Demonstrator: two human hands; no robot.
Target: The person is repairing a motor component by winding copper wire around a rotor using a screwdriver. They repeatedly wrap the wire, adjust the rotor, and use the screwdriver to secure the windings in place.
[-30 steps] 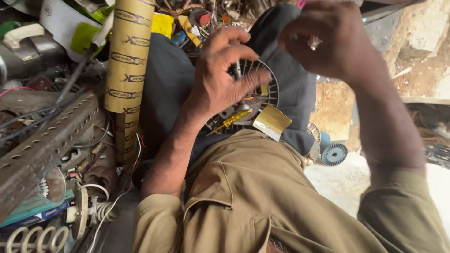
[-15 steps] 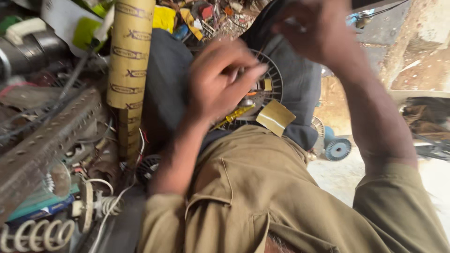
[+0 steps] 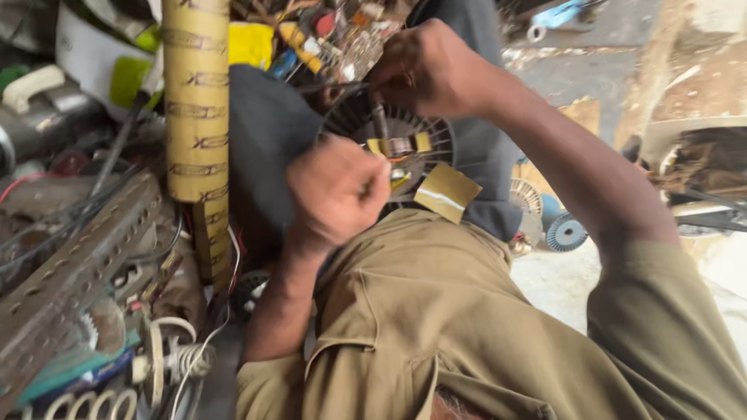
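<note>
Lighting: daylight, soft and even; brightest at the right edge, where the pale floor is nearly washed out. Shadows: deep among the clutter at left and under the left hand. Glare: none strong. Blur: motion smear across the whole frame; both hands and the ribbed round part are soft. Focus: nothing crisp; the upper background is the haziest. Edges: mild wide-angle stretch.

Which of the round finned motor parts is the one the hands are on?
The dark finned disc on the lap, under the left hand and right hand; the blue one and pale one lie untouched on the floor.
</note>
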